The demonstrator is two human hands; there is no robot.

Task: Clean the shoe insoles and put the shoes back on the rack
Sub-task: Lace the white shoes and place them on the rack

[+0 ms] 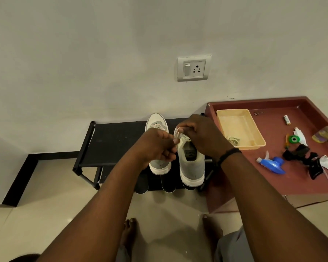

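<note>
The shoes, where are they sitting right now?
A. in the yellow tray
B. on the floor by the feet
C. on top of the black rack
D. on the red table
C: both shoes stand side by side on the black rack, while both hands work at one shoe's laces.

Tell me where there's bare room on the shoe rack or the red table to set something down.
The rack top is bare from its left rail to the left shoe; both hands crowd the right shoe. On the red table, the near strip below the spray bottle is free. Its right side is cluttered, and the yellow tray fills the back left.
</note>
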